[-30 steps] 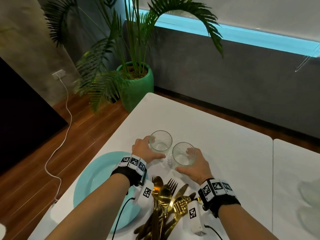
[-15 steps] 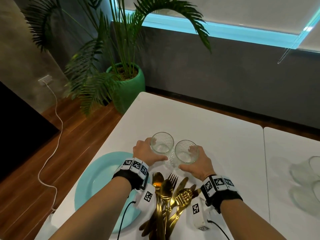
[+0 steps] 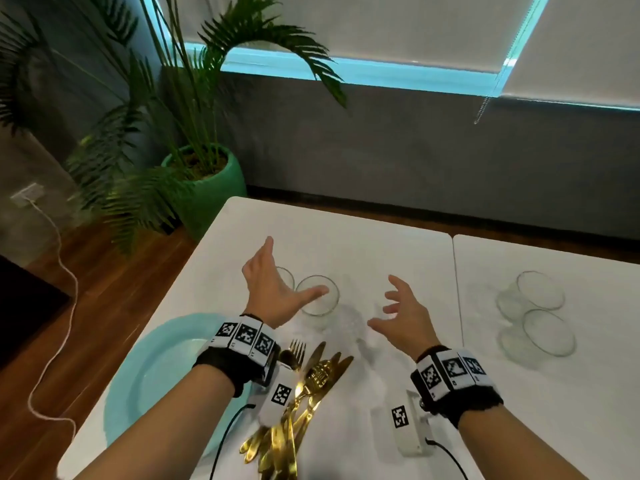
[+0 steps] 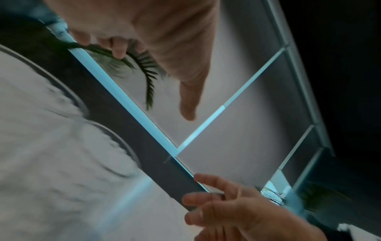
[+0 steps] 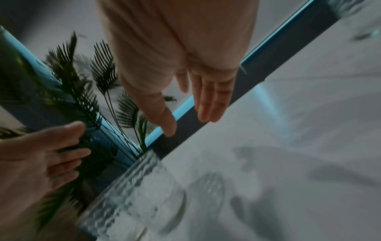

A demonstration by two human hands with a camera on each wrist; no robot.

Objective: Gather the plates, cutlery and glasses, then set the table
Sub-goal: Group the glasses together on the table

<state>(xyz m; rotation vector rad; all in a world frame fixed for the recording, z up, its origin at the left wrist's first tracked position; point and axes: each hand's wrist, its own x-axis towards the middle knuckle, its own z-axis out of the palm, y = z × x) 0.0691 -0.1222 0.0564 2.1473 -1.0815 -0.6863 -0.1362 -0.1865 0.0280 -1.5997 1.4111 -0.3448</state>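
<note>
Two clear glasses stand side by side on the white table (image 3: 381,244). The nearer glass (image 3: 317,297) shows well, and the far glass (image 3: 286,276) is partly hidden behind my left hand (image 3: 277,282). That hand hovers over them with fingers spread and holds nothing. My right hand (image 3: 398,311) floats to the right of the glasses, fingers spread and empty. A teal plate (image 3: 149,368) lies at the near left. Several gold forks, knives and spoons (image 3: 304,386) lie piled beside it. The right wrist view shows a ribbed glass (image 5: 134,195) close below my right hand's fingers (image 5: 208,101).
Two more clear glasses (image 3: 540,289) (image 3: 549,332) stand on the adjoining white table to the right, past a seam (image 3: 457,292). A palm in a green pot (image 3: 211,188) stands at the table's far left corner. A white cable (image 3: 59,271) runs over the wooden floor.
Both hands have let go of the two glasses and lifted with fingers spread. The right hand has moved to the right. The view has swung right, showing two more glasses.
</note>
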